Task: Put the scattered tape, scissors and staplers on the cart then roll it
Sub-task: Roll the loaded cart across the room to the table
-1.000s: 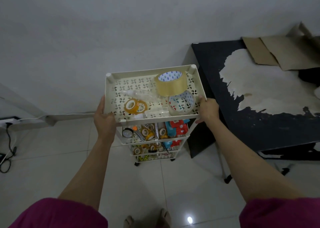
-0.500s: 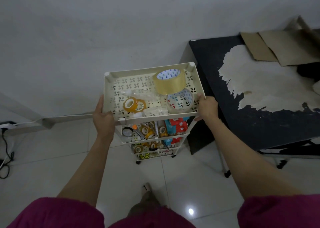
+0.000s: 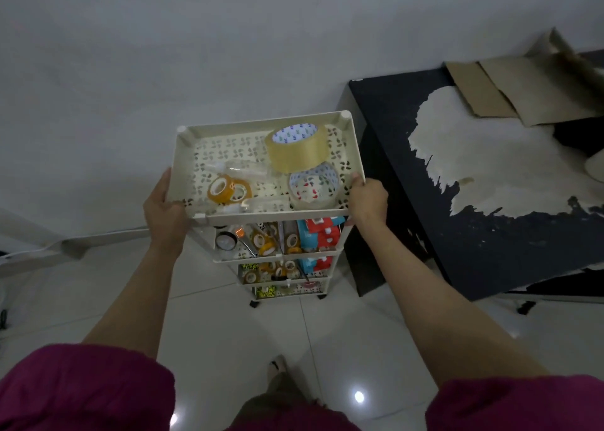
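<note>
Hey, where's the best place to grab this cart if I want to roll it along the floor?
Grip the cart by the raised rim of its top tray, one short side per hand, coming from the near edge as the left hand and right hand do now. The rim is a firm lip at arm height, and a two-sided hold should steer a tall, narrow frame on small wheels.

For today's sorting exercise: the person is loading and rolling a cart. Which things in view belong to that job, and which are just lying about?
Belong to the job:
cart, held at both sides by the left hand and right hand
large brown tape roll
clear tape roll
small orange tape rolls

Just lying about:
black table
cardboard pieces
white cable
</note>
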